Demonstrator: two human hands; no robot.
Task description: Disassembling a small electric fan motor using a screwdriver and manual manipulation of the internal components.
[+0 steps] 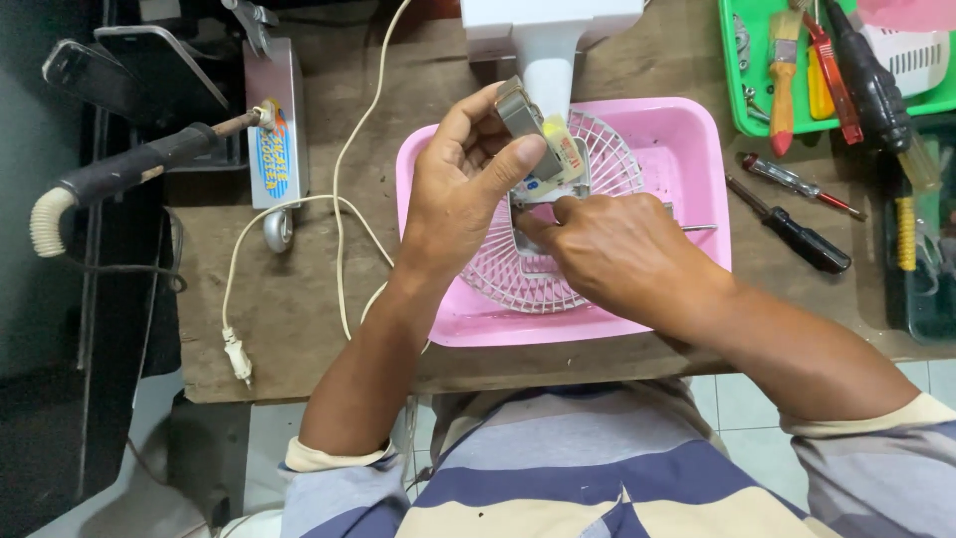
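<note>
While the left hand [463,189] pinches a small grey-and-yellow motor block [538,139] between thumb and fingers, holding it up over the pink tray [687,139], the right hand [612,249] is curled just below it, fingertips touching the underside — whether it grips anything there I cannot tell. Beneath both lies a white wire fan guard [607,159] in the tray. A cream power cord [339,199] trails across the wooden desk [319,329] (its plug near the front edge). Judging from the grip, a slip could drop the block onto the guard — and the black screwdriver [792,237] lies well apart, out of quick reach.
</note>
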